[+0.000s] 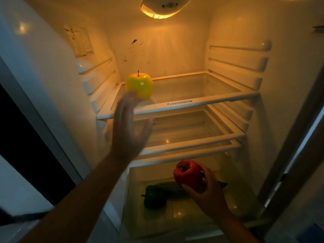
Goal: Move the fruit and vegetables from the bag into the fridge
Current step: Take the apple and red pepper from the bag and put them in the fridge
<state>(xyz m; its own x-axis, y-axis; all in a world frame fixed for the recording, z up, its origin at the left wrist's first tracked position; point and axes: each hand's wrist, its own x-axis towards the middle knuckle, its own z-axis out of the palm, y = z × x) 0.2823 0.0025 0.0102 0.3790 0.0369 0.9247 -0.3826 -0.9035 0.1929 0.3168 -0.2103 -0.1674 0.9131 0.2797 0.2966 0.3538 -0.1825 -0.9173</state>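
Observation:
A yellow apple (139,85) with a dark stem stands on the left end of the fridge's top glass shelf (201,100). My left hand (129,127) is just below and in front of it, blurred, fingers spread, holding nothing. My right hand (208,188) is lower down in front of the bottom compartment and grips a red bell pepper (188,174). On the fridge floor behind it lie a green bell pepper (154,197) and a dark green cucumber (173,187), partly hidden by the red pepper and my hand. The bag is out of view.
The open fridge has a second glass shelf (192,142) in the middle with nothing on it. Ribbed side rails (236,64) line both walls. A lamp (163,9) glows at the top. The fridge's left wall and door frame (35,102) stand close by my left forearm.

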